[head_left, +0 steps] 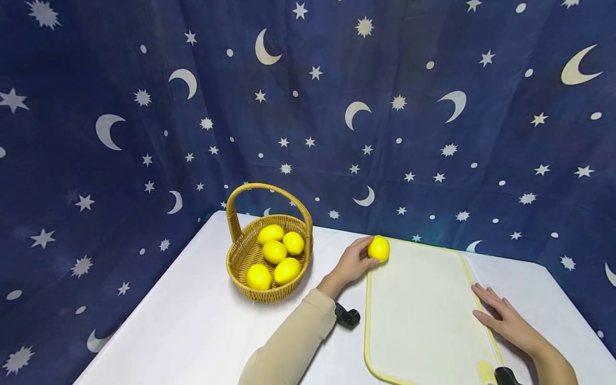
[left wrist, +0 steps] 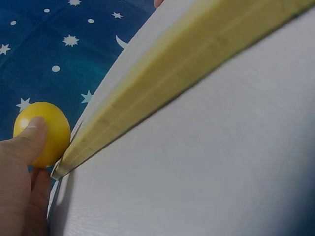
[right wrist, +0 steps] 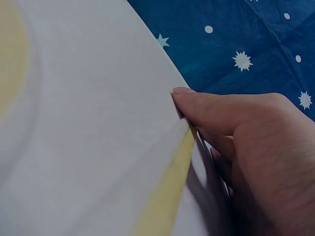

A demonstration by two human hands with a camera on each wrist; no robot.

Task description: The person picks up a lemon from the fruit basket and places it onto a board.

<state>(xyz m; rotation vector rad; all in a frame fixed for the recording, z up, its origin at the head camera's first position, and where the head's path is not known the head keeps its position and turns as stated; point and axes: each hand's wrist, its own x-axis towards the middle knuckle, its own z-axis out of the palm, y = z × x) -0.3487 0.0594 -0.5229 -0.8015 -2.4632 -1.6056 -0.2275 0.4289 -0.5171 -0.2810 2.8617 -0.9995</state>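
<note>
My left hand (head_left: 353,261) holds a yellow lemon (head_left: 379,249) between thumb and fingers, over the far left corner of a white cutting board (head_left: 423,310) with a yellow rim. In the left wrist view the thumb lies across the lemon (left wrist: 51,135), close to the board's edge (left wrist: 123,105). My right hand (head_left: 511,321) touches the board's right edge with fairly straight fingers. In the right wrist view the thumb of the right hand (right wrist: 251,128) lies at that edge, and the other fingers are partly hidden. Left of the board, a wicker basket (head_left: 236,267) contains several lemons (head_left: 274,252).
The basket's tall arched handle (head_left: 269,187) rises above its rim. Beneath everything is a white-covered table (head_left: 183,321). A dark blue curtain (head_left: 327,107) with moons and stars hangs along the table's far and left sides.
</note>
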